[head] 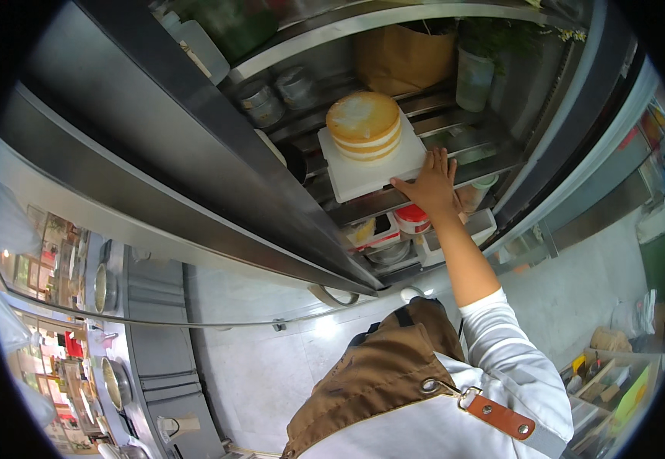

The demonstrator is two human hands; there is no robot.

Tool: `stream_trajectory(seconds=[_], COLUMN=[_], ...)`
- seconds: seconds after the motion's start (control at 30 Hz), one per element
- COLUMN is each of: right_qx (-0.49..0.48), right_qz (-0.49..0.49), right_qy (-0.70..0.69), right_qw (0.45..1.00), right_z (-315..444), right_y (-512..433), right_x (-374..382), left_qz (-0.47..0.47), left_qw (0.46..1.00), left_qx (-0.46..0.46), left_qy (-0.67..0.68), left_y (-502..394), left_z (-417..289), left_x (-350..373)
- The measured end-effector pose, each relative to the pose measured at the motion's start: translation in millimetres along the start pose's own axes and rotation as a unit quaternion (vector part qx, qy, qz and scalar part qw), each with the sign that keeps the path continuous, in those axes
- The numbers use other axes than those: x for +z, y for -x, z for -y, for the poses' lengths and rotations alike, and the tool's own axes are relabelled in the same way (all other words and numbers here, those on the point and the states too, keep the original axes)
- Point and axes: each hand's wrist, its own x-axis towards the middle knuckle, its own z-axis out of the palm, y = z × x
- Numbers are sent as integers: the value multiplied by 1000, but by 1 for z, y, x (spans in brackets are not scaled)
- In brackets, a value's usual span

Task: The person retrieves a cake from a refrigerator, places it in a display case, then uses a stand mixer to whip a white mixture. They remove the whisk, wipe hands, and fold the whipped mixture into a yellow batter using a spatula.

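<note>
A round layered sponge cake (pixel 364 123) with pale cream between its layers sits on a square white board (pixel 367 175). The board rests on the slatted metal shelf (pixel 361 212) of an open stainless steel cabinet. My right hand (pixel 431 182) reaches in palm down at the board's near right corner. Its thumb is at the front edge and the fingers are spread along the right side, with no clear grip. My left hand is out of view.
Round metal tins (pixel 260 103), a brown paper bag (pixel 404 57) and a translucent container with greenery (pixel 474 80) stand behind the cake. Below are a red-lidded tub (pixel 412 218) and trays. The steel cabinet door (pixel 194 143) is at left; an open drawer (pixel 602 384) lies at lower right.
</note>
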Motion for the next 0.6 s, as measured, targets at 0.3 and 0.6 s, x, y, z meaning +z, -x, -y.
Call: stream_trajectory(seconds=[0.3, 0.6], right_qx=[-126, 215], right_qz=[-100, 566], right_qy=[-171, -231], right_qw=[972, 761], right_z=[-20, -144], right_y=[107, 494], right_x=[-20, 116], left_qz=[-10, -1], left_qw=[1000, 999], left_qx=[4, 8], left_qy=[28, 52], left_y=[6, 33], left_z=[31, 184], left_x=[-10, -104])
